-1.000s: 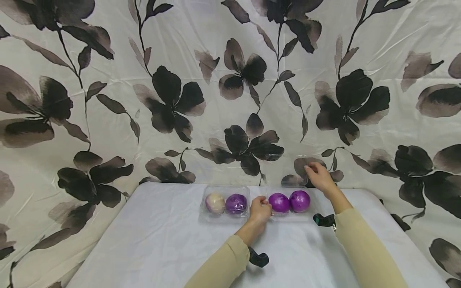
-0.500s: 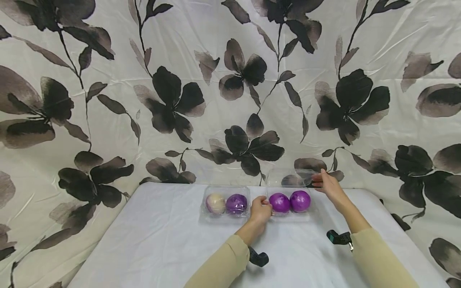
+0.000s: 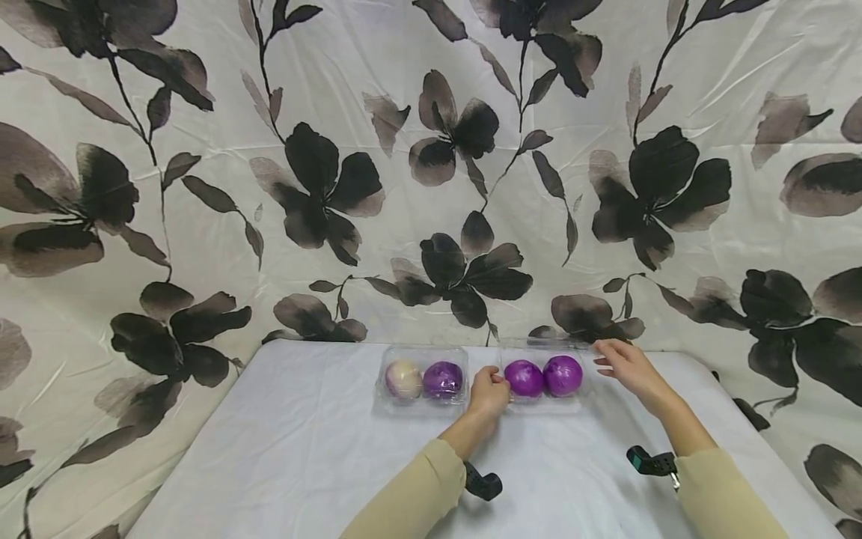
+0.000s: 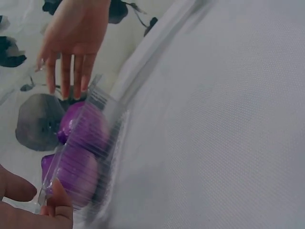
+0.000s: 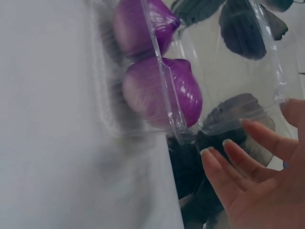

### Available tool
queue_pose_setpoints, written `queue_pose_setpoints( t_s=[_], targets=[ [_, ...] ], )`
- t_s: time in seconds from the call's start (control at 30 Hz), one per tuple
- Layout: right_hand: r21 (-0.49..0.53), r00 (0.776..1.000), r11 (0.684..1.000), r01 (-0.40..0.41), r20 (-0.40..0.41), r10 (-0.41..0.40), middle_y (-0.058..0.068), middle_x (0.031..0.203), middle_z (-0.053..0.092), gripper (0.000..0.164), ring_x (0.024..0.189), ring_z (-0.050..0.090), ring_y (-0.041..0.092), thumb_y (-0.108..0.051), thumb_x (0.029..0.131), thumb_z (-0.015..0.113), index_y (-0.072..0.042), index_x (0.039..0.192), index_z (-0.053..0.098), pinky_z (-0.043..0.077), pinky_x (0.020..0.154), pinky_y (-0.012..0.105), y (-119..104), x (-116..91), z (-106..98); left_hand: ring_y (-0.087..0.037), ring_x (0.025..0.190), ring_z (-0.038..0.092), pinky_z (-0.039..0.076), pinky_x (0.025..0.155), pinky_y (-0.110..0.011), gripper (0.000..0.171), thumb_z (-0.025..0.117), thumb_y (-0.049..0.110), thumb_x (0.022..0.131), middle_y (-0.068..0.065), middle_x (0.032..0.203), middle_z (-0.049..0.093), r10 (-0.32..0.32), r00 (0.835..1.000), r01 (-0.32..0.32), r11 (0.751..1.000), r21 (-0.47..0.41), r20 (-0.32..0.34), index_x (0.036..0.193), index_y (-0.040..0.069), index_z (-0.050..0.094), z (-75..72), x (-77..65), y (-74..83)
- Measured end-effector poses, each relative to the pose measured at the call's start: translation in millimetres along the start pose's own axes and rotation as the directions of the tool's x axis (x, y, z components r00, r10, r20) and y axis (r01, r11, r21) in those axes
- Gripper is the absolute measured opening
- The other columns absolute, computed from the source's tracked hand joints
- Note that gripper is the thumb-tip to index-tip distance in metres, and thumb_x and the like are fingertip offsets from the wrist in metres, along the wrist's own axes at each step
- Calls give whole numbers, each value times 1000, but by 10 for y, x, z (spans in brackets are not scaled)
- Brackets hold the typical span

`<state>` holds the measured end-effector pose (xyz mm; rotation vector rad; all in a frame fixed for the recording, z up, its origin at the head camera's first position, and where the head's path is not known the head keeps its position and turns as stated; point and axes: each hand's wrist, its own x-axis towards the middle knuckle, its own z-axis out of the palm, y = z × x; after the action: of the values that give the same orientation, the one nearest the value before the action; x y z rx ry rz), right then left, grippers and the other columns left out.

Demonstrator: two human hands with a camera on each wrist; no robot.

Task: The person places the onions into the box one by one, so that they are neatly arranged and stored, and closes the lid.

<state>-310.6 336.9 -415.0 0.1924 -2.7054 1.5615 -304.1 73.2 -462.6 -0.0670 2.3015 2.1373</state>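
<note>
Two purple onions (image 3: pixel 543 376) sit side by side in a clear plastic clamshell box (image 3: pixel 548 406) at the table's far edge. Its hinged lid (image 3: pixel 542 343) stands raised behind them, tilted. My left hand (image 3: pixel 488 391) pinches the box's left rim between thumb and fingers. At the lid's right side is my right hand (image 3: pixel 629 368), its fingers loosely extended. In the right wrist view, the thumb and a fingertip (image 5: pixel 249 125) are right at the edge of the clear lid. The left wrist view shows the onions through the ribbed plastic wall.
Left of my left hand stands a second clear box (image 3: pixel 417 409), with a pale onion (image 3: pixel 402 379) and a purple onion (image 3: pixel 442 380) inside. A floral curtain (image 3: pixel 458 187) hangs behind the white-covered table (image 3: pixel 303 449).
The lid has come down toward the onions. My right hand has moved lower and to the right, its fingers now at the lid's side; the left hand keeps its place on the rim.
</note>
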Motion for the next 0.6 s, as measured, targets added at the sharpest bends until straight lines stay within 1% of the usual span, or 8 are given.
queue_pose_setpoints(
  t_s=[0.1, 0.2, 0.3, 0.4, 0.47, 0.6],
  targets=[
    [-11, 1000, 1000, 29, 12, -29, 36, 141, 46, 51, 127, 52, 47, -27, 113, 37, 15, 141, 44, 56, 100, 41, 34, -46, 7, -19, 85, 57, 53, 72, -25, 47, 54, -9, 89, -11, 100, 56, 2, 1000, -2, 1000, 14, 8, 136, -14, 50, -17, -9, 9],
    [-1, 998, 999, 38, 43, -38, 35, 142, 46, 44, 129, 49, 46, -20, 113, 39, 14, 141, 45, 56, 100, 41, 63, -78, -3, -18, 84, 56, 51, 71, -24, 48, 53, -10, 89, -11, 100, 56, 7, 1000, -7, 1000, 24, 16, 137, -14, 50, -31, -11, 13],
    [-9, 996, 999, 42, 83, -41, 35, 144, 45, 42, 131, 48, 46, -15, 111, 42, 14, 141, 45, 55, 102, 44, 94, -117, -14, -18, 84, 55, 50, 69, -24, 47, 52, -10, 89, -11, 100, 56, 15, 1000, -16, 999, 28, 23, 136, -14, 50, -38, -10, 2],
    [-35, 994, 998, 48, 105, -44, 33, 142, 48, 40, 129, 51, 45, -12, 109, 46, 12, 141, 47, 55, 101, 44, 131, -159, -15, -18, 83, 56, 50, 69, -23, 46, 51, -11, 90, -12, 100, 57, 20, 999, -21, 999, 33, 29, 135, -14, 50, -32, -6, -7],
    [-42, 992, 997, 57, 112, -52, 33, 139, 50, 39, 125, 54, 44, -10, 107, 49, 12, 140, 47, 57, 99, 44, 159, -181, -13, -21, 82, 60, 53, 69, -24, 46, 50, -10, 91, -13, 103, 57, 16, 999, -17, 999, 35, 35, 137, -14, 49, -30, -5, -10],
    [-41, 988, 996, 74, 141, -68, 35, 136, 50, 42, 122, 56, 45, -6, 104, 52, 11, 142, 44, 59, 94, 42, 202, -206, 8, -30, 89, 64, 60, 72, -30, 50, 44, -7, 93, -20, 112, 56, -21, 996, 22, 1000, -13, 82, 142, -17, 40, -59, -31, -5]
  ],
)
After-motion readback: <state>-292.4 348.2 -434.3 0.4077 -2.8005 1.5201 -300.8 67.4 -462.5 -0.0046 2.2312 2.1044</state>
